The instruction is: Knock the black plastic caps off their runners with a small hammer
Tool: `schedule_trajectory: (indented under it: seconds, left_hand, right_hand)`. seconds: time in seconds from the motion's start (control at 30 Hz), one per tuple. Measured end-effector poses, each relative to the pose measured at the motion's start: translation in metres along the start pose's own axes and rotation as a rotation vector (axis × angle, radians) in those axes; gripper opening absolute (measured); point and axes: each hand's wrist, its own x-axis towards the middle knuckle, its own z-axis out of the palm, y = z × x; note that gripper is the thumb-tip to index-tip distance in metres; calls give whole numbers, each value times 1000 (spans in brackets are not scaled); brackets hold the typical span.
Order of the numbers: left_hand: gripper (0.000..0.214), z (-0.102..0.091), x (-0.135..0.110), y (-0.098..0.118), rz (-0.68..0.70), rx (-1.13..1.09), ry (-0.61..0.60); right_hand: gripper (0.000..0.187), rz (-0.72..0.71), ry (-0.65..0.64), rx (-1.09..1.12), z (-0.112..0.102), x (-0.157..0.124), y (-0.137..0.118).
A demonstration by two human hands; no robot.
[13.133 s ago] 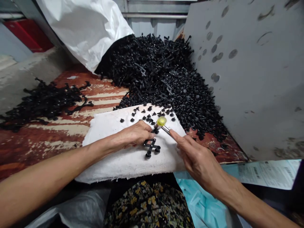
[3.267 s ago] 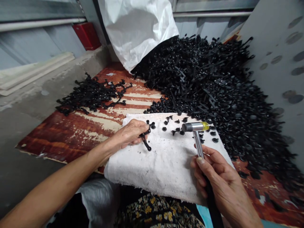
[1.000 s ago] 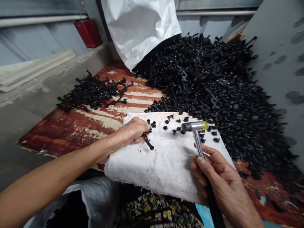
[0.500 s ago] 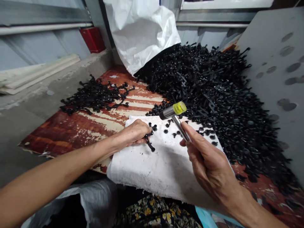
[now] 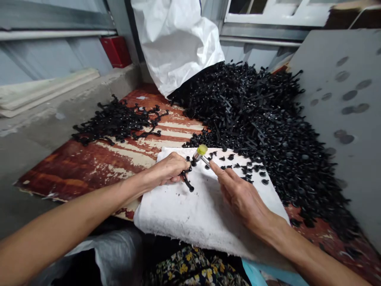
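Cloth (image 5: pixel 184 218) lay beneath. Right hand (image 5: pixel 239 194), closed, gripped the hammer (image 5: pixel 198 154); left hand (image 5: pixel 170 169), curled, pinched the part (image 5: pixel 187 181) over the cloth, beside the hammer's head. A glancing blow risked injuring that hand or scattering loose studs (image 5: pixel 247 171)

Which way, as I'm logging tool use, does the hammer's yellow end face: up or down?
Up, at a tilt: the hammer shows its yellow end on top, dark end below, beside the left hand.
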Motion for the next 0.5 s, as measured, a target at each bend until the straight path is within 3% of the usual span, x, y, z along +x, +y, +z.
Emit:
schedule_trajectory:
  seconds: [0.17, 0.3, 0.4, 0.5]
  left_hand:
    - [24, 3, -4, 7, -29, -21, 14]
    - [28, 2, -4, 7, -46, -15, 9]
    - [29, 0, -7, 7, -39, -67, -27]
    - [30, 1, -16, 12, 61, -125, -147]
  right_hand:
    - [62, 28, 213, 96, 2, -1, -2]
    - [64, 44, -15, -4, 4, 0, 3]
    - [53, 135, 78, 196, 1, 4, 3]
    - [46, 355, 162, 484, -2, 11, -2]
